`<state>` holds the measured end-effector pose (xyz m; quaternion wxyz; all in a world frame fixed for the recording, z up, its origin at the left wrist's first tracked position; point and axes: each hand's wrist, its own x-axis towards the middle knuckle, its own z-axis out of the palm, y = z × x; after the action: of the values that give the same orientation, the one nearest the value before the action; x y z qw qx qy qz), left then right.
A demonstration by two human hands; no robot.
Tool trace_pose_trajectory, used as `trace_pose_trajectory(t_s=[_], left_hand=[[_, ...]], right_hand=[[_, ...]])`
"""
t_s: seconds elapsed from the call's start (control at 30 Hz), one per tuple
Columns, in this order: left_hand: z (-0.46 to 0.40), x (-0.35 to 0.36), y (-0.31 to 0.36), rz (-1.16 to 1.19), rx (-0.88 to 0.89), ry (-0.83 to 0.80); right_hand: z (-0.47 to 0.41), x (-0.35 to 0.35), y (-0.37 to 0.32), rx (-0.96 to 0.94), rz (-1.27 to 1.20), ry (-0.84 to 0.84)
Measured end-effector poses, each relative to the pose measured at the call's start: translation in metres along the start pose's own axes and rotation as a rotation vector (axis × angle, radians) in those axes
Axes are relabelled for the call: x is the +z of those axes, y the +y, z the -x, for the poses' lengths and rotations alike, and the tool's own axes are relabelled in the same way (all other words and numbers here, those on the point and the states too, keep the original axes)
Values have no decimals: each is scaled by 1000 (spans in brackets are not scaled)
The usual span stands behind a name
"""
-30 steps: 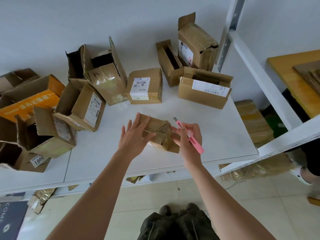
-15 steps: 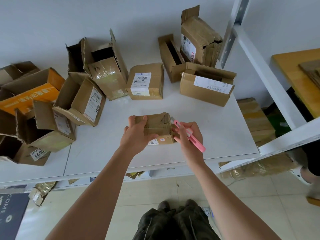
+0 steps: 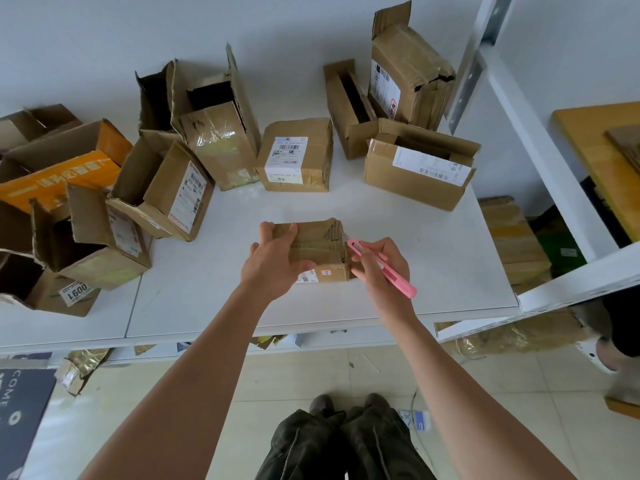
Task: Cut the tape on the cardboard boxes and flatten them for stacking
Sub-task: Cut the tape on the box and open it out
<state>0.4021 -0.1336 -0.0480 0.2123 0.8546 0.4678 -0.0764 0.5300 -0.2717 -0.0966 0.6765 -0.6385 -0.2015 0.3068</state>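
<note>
White and flat, the desk (image 3: 415, 244) stands against a pale wall, with a white metal shelf frame (image 3: 540, 133) rising at its right end. Near the front edge sits a small brown cardboard box (image 3: 322, 244), taped and creased, with a white label on its near face. The left hand (image 3: 273, 261) grips this box from the left side, fingers curled over the top far edge and thumb on the near face. The right hand (image 3: 381, 268) is closed round a pink plastic utility knife (image 3: 384, 268), held like a pen, with its tip at the box's upper right corner.

Behind them, toward the wall, lie more boxes: a closed brown carton with a white shipping label (image 3: 294, 155), a wide brown box with open flaps and a barcode label (image 3: 419, 168), and a tall taped box standing upright (image 3: 408, 71). On the left is a crowd of opened cartons, among them an orange printed box (image 3: 62, 168). Below the desk edge, scraps of cardboard lie on the tiled floor (image 3: 311, 372).
</note>
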Motion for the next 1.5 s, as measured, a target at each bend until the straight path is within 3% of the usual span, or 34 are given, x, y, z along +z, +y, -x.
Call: trace_pose_trajectory(t_s=[0.5,0.6,0.67,0.73,0.83,0.97,1.03,1.13,1.2,1.33,1.43,1.5], left_hand=[[1,-1,4,17,-8,6],[0,-2,1,88,-3,2],[-2,-4,-1,170,-8,-22],[-3,-5,-5,256,-24,-40],[-1,-3,-9,368,-82,-18],[7,6,-9,638,-195,-2],[9,10,-10,744,-248,11],[8,9,-11,783,-280,1],[8,7,-12,770,-280,-4],[11,4,-17,818,-372,13],[12,-2,-29,992,-401,74],[11,-9,-36,983,-371,126]], right_hand=[[30,-32,-6,-188,247,-158],[19,-43,-17,-316,321,-91],[4,-53,-18,-439,560,-6],[-15,-62,-15,-519,972,-7],[-35,-68,-6,-359,1424,-177],[-46,-62,-5,-149,1612,-377],[-48,-52,-10,-177,1545,-344],[-53,-23,-28,-328,1039,-306],[-53,4,-44,-350,830,-406],[-43,34,-43,-234,831,-545],[-24,36,-29,-182,760,-470],[-8,39,-19,-140,639,-413]])
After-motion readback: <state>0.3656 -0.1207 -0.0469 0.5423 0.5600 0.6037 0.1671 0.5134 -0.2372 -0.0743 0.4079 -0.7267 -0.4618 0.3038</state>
